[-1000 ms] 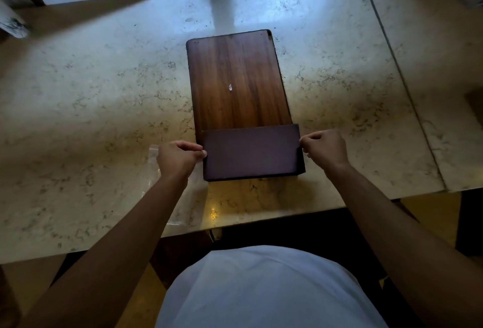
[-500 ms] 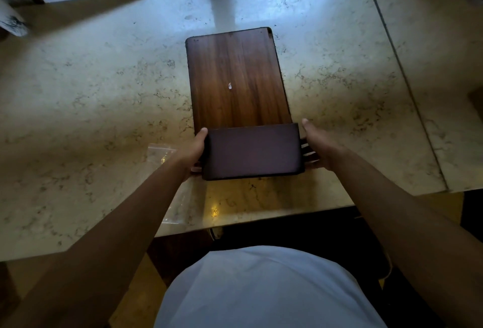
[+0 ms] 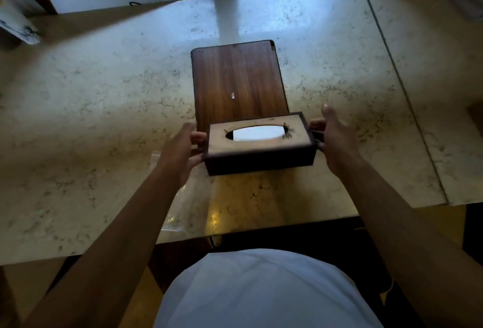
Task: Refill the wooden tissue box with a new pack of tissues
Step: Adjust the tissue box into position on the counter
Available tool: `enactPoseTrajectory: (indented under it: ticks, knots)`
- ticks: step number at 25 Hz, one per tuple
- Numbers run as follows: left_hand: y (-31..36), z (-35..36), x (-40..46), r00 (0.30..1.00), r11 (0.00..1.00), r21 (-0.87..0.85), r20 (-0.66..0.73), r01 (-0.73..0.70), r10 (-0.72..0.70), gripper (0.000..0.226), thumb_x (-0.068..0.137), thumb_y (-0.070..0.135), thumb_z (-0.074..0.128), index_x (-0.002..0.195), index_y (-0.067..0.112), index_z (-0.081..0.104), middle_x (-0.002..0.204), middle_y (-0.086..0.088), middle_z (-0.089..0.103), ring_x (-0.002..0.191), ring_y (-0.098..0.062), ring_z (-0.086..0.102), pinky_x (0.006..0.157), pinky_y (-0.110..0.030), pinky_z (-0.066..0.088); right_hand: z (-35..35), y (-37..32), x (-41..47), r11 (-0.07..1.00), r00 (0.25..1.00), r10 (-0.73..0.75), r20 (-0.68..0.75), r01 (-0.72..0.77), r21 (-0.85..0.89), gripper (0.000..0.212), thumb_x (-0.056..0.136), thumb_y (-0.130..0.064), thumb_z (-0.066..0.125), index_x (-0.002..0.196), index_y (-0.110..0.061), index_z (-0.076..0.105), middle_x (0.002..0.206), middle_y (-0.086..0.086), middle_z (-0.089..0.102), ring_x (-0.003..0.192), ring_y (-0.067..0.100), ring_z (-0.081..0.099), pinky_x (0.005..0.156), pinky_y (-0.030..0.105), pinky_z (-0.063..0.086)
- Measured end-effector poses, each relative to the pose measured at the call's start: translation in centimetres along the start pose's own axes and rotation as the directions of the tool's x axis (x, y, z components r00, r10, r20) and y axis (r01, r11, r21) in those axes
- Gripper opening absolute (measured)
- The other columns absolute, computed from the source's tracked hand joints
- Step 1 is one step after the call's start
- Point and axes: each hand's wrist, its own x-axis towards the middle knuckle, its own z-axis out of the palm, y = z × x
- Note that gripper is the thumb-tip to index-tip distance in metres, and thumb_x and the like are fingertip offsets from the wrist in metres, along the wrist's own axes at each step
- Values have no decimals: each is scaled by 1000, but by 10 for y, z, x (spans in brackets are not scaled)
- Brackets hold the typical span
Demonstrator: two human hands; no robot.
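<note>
So we've got the tissue box up in both hands, slot side facing us, with white tissue showing through the oval cutout. It sits just over the near end of the wooden board, looks lifted or tipped rather than resting flat, though it's a bit blurry. Left hand clamps the left end, right hand clamps the right end, thumb sticking up. Our guess is the refill itself is basically done and we're at the set-it-back-down stage, so next it needs a level landing and maybe pulling the first tissue up through the slot. Some clear plastic wrap lies on the counter under the left arm, probably trash to clear. Marble-looking counter, window behind, daylight glare across the far edge.
</note>
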Motion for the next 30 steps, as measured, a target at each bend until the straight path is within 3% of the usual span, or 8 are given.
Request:
enactPoseTrajectory:
  ticks: [3,6,9,18,22,30]
  knots:
    - [-29,2,-19,978,979,106,-94,-176,186,32,85,14,77,116,6,70,105,-11,74,97,-23,72,82,-34,61,0,38,-20,974,987,-144,-67,130,-186,30,87,-34,77,110,-14,75,102,3,78,92,15,73,75,31,60]
    - [-49,-1,-26,977,967,202,-117,-155,181,41,80,0,79,120,7,71,102,-3,74,93,-14,71,79,-30,61,-2,64,-31,964,987,-142,-69,122,-237,45,87,-14,78,130,-8,67,115,6,76,101,17,72,89,38,62]
    - [-65,-6,-26,975,966,215,-142,-140,173,42,79,-11,75,118,5,72,105,-8,75,92,-16,72,81,-35,62,-6,78,-33,960,988,-148,-52,130,-249,39,89,-4,74,128,-7,69,118,8,76,103,17,72,93,43,61]
    - [-78,-8,-21,971,974,201,-187,-107,146,38,78,-11,74,108,13,74,101,-5,75,97,-22,73,83,-42,63,-5,84,-30,954,987,-157,-35,142,-265,37,90,-3,72,126,-9,71,118,6,76,105,15,72,91,43,62]
    - [-81,-12,-20,974,974,206,-184,-93,132,40,77,-12,75,111,8,73,104,-10,75,98,-24,73,85,-45,62,-1,85,-29,951,984,-173,-36,158,-265,35,90,-3,72,124,-10,72,115,5,77,103,15,72,90,42,62]
    - [-80,-19,-21,978,973,200,-152,-112,144,39,78,-11,74,112,9,73,104,-8,74,98,-22,73,82,-41,64,2,80,-28,938,985,-172,-28,155,-310,35,89,-4,74,123,-10,72,112,4,77,100,14,73,90,42,62]
